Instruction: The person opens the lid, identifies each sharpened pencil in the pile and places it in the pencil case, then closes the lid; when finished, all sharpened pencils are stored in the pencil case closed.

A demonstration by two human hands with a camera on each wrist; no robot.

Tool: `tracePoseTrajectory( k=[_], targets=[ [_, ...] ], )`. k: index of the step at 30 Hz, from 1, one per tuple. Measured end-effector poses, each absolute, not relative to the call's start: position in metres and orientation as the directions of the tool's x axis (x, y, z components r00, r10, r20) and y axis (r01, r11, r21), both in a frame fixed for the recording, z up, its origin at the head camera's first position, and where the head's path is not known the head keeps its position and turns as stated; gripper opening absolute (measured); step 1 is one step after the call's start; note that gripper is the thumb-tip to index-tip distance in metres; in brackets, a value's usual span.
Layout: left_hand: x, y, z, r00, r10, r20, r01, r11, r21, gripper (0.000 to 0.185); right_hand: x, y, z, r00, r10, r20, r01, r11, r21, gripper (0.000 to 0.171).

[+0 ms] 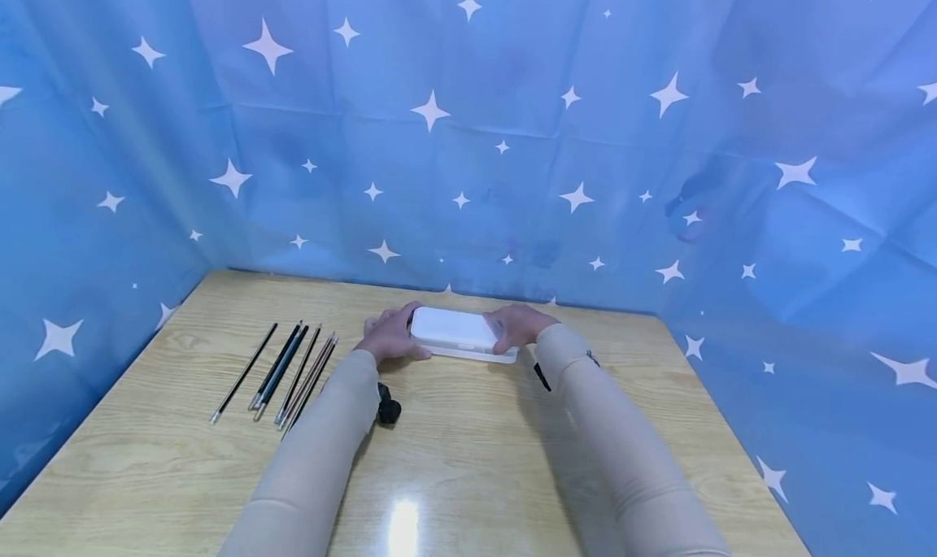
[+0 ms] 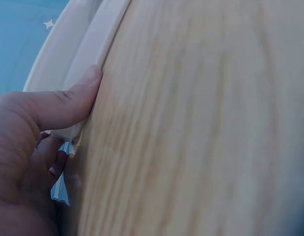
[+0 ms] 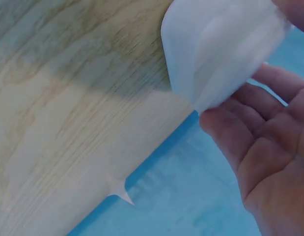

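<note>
A white, rounded rectangular plastic pencil case (image 1: 450, 327) is at the far middle of the table between both hands. An upper part and a slightly offset lower rim show along its front. My left hand (image 1: 391, 335) grips its left end; in the left wrist view the thumb (image 2: 68, 105) lies along the front side and the fingers curl behind. At the right end my right hand (image 1: 518, 327) holds the case, thumb on the front. The right wrist view shows curled fingers (image 3: 240, 118) against the white shell (image 3: 215, 49). The inside of the case is hidden.
Several pencils (image 1: 285, 370), dark and brownish, lie side by side on the left of the wooden table (image 1: 468, 459). A small black object (image 1: 389, 411) shows beside the left forearm. A blue star-patterned curtain (image 1: 468, 134) hangs behind the table and along its sides.
</note>
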State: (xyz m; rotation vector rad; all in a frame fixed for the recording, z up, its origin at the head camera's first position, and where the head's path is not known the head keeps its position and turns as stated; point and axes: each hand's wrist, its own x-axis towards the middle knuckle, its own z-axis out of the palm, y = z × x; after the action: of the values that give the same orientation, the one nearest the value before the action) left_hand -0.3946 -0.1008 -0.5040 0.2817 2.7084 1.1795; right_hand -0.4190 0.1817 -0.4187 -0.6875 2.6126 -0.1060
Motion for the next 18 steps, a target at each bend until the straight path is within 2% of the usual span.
tracePoseTrajectory(
  k=[8, 18],
  targets=[
    [-0.396, -0.104, -0.503, -0.965, 0.249, -0.08, 0.11, 0.664, 0.74, 0.107, -0.419, 0.177, -0.418, -0.804, -0.447, -0.391, -0.434, 0.892, -0.128, 0.088],
    [-0.396, -0.103, -0.506, -0.961, 0.261, -0.09, 0.115, 0.673, 0.731, 0.108, -0.419, 0.197, -0.42, -0.772, -0.508, -0.382, -0.376, 0.85, -0.369, 0.091]
  ],
)
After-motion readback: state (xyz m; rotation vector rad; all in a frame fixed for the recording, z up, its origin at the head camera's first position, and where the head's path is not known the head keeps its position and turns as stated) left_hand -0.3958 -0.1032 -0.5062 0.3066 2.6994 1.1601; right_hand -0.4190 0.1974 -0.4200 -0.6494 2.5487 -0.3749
